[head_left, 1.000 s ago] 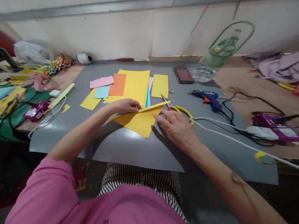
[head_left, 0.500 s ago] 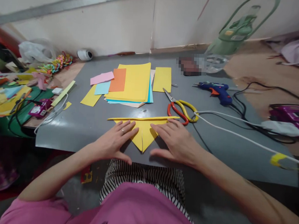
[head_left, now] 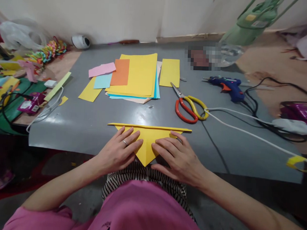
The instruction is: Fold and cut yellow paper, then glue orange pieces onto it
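A yellow paper [head_left: 148, 141] folded into a downward-pointing triangle lies at the near edge of the grey table [head_left: 92, 126], its tip hanging just past the edge. My left hand [head_left: 118, 150] lies flat on its left half, fingers spread, a ring on one finger. My right hand [head_left: 178, 156] presses flat on the right half, fingers stretched out. Both hands hold nothing.
A stack of coloured paper sheets [head_left: 137, 77] lies further back, with a yellow sheet [head_left: 170, 72] beside it. Scissors [head_left: 189, 104] with red and yellow handles, a blue glue gun [head_left: 228, 85] and white and black cables [head_left: 243, 131] lie to the right. Craft clutter fills the left side.
The folded yellow paper came down from a raised, tilted hold to lie flat at the table's near edge. Both hands now press it with flat fingers. The camera tilted downward.
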The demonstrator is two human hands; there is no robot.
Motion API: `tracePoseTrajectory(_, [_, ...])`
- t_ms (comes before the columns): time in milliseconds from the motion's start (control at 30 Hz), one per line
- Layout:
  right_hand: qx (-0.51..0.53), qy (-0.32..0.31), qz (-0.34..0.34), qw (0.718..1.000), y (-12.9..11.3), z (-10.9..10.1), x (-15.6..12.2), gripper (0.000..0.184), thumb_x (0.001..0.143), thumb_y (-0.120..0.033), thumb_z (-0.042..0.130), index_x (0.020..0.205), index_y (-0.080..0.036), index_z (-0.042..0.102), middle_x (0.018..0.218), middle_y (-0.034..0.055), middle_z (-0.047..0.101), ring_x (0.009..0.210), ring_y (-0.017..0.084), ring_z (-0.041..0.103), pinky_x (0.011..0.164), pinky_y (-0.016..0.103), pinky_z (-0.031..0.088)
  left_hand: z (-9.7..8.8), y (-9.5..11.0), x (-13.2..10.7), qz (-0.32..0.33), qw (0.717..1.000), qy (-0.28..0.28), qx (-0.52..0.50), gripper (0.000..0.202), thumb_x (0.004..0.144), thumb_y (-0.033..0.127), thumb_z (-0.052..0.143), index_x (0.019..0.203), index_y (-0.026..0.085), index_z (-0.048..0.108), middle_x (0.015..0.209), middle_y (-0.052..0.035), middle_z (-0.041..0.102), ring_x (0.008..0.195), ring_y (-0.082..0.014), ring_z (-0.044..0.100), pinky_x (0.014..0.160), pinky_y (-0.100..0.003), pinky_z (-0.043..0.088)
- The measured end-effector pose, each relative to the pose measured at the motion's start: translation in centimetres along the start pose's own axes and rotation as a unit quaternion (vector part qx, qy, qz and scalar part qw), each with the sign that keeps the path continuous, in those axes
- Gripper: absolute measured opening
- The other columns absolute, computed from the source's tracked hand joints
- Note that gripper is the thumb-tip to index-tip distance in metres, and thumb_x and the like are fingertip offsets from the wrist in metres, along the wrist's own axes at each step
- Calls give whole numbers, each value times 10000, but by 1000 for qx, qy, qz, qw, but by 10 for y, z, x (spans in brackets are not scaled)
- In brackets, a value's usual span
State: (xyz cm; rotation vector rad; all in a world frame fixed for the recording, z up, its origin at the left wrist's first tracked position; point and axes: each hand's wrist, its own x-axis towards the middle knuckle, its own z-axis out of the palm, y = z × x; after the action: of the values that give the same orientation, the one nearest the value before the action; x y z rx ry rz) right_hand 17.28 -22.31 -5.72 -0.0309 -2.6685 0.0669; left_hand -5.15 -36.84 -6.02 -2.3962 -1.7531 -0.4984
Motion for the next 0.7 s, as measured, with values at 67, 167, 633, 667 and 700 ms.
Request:
tracePoseTrajectory(67, [12, -2, 3, 1000, 0, -1, 1, 466, 914, -517, 609, 1176, -132, 617, 1086, 114, 716, 1017, 264, 601, 1040, 498, 385, 0, -1, 1, -10, 1000, 28, -11, 307, 961, 184, 508, 1255, 153, 589, 1319, -135, 664, 1261, -311, 603, 1068, -544, 487])
tracePoseTrajectory(167, [32, 6, 21, 999, 3, -3, 3, 498, 912, -518, 614, 1209, -119, 593, 1084, 124, 714, 1018, 255, 605, 1002, 462, 418, -1, -1, 5, -44, 996, 62, -43, 259, 980, 167, 467, 1199, 169, 605, 1239, -98, 716, 1190, -253, 663, 1041, -494, 530])
tracePoseTrajectory(633, [45, -31, 27, 998, -4, 1, 5, 417, 910, -470, 622, 1215, -185, 626, 1200, 110, 695, 1117, 261, 571, 1032, 465, 389, -13, -3, 23, -167, 981, 82, -61, 259, 1024, 233, 406, 1127, 192, 640, 925, -39, 766, 802, -141, 729, 742, -231, 567])
tracePoseTrajectory(667, [52, -33, 32, 998, -4, 0, 7, 435, 914, -488, 609, 1219, -178, 623, 1204, 117, 695, 1120, 265, 573, 1029, 467, 395, -14, -4, 24, -176, 979, 80, -61, 264, 1024, 235, 399, 1118, 190, 642, 887, -34, 761, 760, -138, 720, 688, -218, 545])
tracePoseTrajectory(700, [54, -35, 36, 997, -4, -1, 9, 457, 916, -501, 601, 1231, -171, 618, 1209, 124, 694, 1126, 269, 573, 1027, 470, 399, -15, -4, 26, -188, 977, 79, -61, 267, 1023, 236, 392, 1095, 188, 645, 838, -24, 751, 706, -133, 705, 632, -209, 516])
